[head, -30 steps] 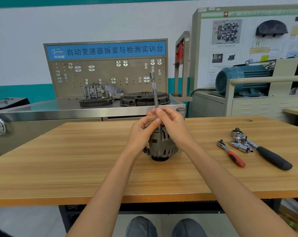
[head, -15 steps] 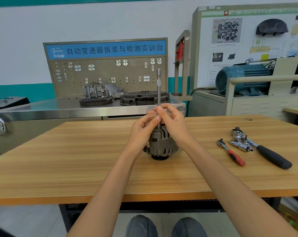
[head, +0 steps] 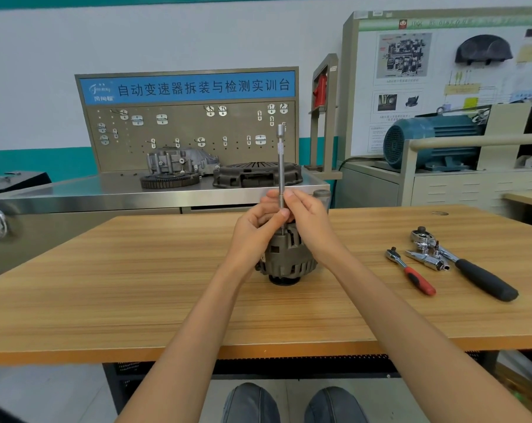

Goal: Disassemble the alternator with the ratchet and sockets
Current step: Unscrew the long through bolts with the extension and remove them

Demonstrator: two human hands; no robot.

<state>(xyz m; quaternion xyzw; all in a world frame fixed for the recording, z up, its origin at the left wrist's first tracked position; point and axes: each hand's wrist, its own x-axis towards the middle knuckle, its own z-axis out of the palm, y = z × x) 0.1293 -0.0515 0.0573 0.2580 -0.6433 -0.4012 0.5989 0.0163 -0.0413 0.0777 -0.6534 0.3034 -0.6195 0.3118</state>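
Observation:
A grey alternator (head: 289, 257) stands upright on the wooden table (head: 136, 285), pulley end down. A long silver extension bar (head: 281, 166) rises almost straight up from its top. My left hand (head: 255, 227) and my right hand (head: 310, 221) both pinch the lower part of the bar, just above the alternator, fingers curled round it. The bar's lower tip is hidden behind my fingers. A small red-handled ratchet (head: 411, 271) lies on the table to the right.
Beside the red ratchet lie a black-handled ratchet (head: 472, 274) and several chrome sockets (head: 426, 259). Behind the table stands a steel bench (head: 106, 193) with a gear ring, a clutch cover and a pegboard. A blue motor (head: 435, 141) sits at the back right.
The bar's top has swung from leaning left to nearly upright. My fingers have shifted slightly on the bar; the alternator has stayed in place.

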